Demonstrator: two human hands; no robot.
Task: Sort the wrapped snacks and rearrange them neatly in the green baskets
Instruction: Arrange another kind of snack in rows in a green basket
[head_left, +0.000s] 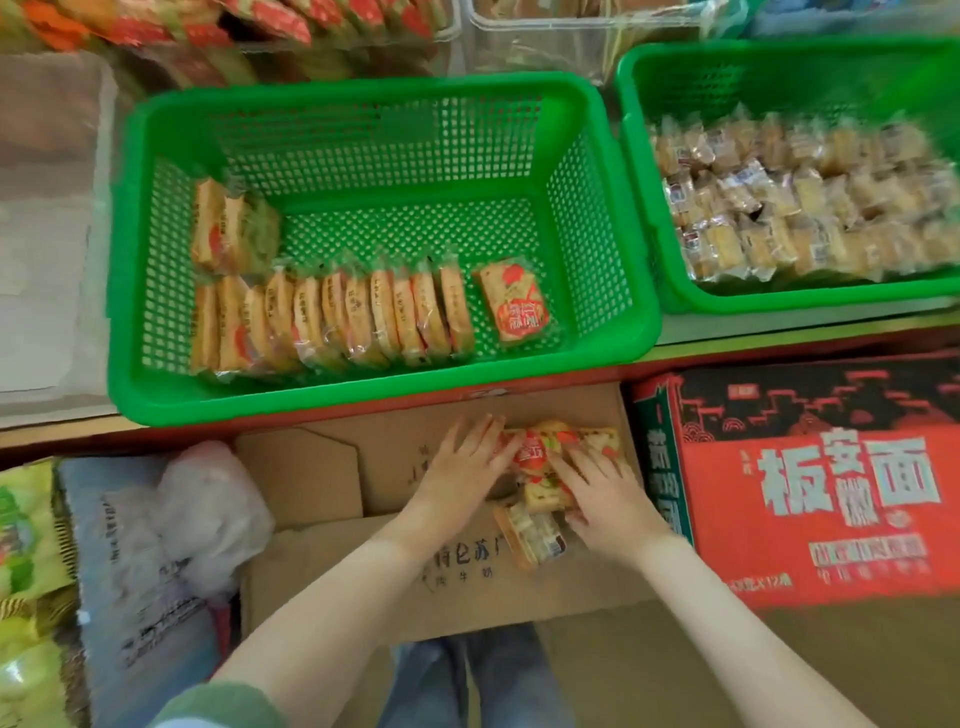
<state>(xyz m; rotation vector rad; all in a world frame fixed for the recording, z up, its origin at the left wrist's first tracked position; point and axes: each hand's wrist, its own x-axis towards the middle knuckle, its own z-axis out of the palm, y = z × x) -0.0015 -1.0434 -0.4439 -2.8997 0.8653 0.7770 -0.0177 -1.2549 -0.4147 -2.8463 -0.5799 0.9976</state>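
A green basket (384, 400) stands in the middle of the shelf. A row of orange wrapped snacks (332, 322) stands on edge along its near side. A few more snacks (228, 228) stand at its left, and one pack (514, 304) lies flat at the row's right end. Below it, an open cardboard box (363, 571) holds a small pile of the same snacks (543, 452). My left hand (462, 467) presses straight fingers against the pile's left side. My right hand (608, 499) lies on the pile from the right, and a pale pack (530, 535) sits under its thumb.
A second green basket (779, 299) at the right is filled with pale wrapped snacks (805, 197). A red printed carton (821, 493) stands right of the cardboard box. A white plastic bag (208, 509) and green packets (26, 545) lie at the left. Clear bins of snacks (545, 41) line the back.
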